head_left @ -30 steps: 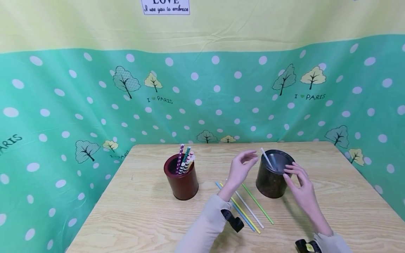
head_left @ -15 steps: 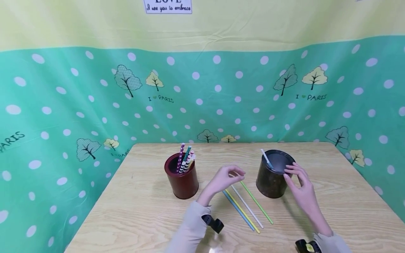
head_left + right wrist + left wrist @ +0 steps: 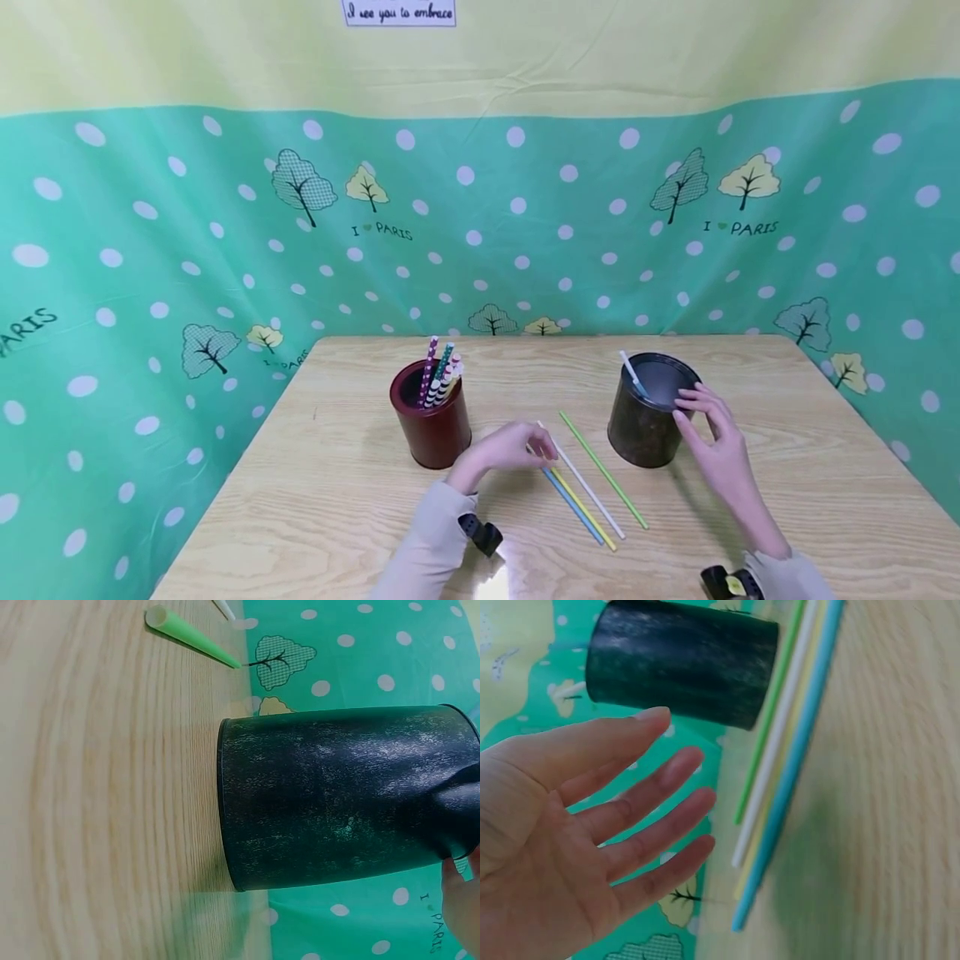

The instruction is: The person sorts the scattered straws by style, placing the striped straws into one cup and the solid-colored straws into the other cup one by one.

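Note:
My left hand (image 3: 513,446) hangs over the far ends of the loose straws, fingers loosely bent and empty. Below and beside it lie a blue straw (image 3: 572,506), a yellow straw (image 3: 584,509), a white straw (image 3: 583,483) and a green straw (image 3: 603,469), roughly side by side on the table. With thumb and fingers at its rim, my right hand (image 3: 720,454) holds the upright black can (image 3: 645,433) on its right side. Inside the can leans a slim straw (image 3: 627,362), white at its top, with blue showing lower down. The can's side fills much of the right wrist view.
A dark red cylindrical holder (image 3: 437,437) stands left of my left hand. Several patterned straws (image 3: 427,371) stick up from it. The wooden table (image 3: 315,500) ends at a green dotted curtain (image 3: 517,217) behind.
My left hand has moved away from the black can, leftward and down toward the loose straws. Blue now shows at the straw in the can. My right hand has stayed at the rim.

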{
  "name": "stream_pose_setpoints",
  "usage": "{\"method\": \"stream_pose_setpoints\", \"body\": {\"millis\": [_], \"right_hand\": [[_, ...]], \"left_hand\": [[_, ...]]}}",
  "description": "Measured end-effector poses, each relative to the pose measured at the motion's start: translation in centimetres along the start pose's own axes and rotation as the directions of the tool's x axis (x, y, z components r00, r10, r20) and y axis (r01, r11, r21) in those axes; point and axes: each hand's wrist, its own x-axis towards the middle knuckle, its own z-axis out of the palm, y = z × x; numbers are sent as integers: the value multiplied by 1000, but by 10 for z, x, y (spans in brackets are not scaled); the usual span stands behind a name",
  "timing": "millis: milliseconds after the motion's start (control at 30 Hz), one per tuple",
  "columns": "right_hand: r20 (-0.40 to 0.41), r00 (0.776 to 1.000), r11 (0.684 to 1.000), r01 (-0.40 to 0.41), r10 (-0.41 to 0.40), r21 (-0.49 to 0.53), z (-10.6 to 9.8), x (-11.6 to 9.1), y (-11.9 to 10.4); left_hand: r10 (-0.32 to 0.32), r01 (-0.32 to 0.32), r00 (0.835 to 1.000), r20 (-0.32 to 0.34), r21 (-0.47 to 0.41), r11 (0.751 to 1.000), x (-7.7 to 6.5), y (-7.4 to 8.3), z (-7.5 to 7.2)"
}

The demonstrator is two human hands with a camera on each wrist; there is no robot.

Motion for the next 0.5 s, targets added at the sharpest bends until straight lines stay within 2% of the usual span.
{"method": "stream_pose_setpoints", "body": {"millis": [100, 333, 433, 500], "right_hand": [[3, 999, 997, -33, 33, -70, 2, 2, -19], [2, 999, 995, -47, 47, -90, 3, 2, -24], [1, 999, 996, -45, 46, -74, 2, 2, -21], [-2, 1000, 997, -21, 21, -69, 0, 0, -8]], "left_hand": [[3, -4, 1000, 21, 17, 1000, -1, -5, 2], [14, -22, 997, 71, 119, 993, 0, -8, 5], [11, -24, 997, 82, 153, 988, 3, -9, 7], [12, -25, 997, 82, 161, 987, 5, -10, 8]]}}
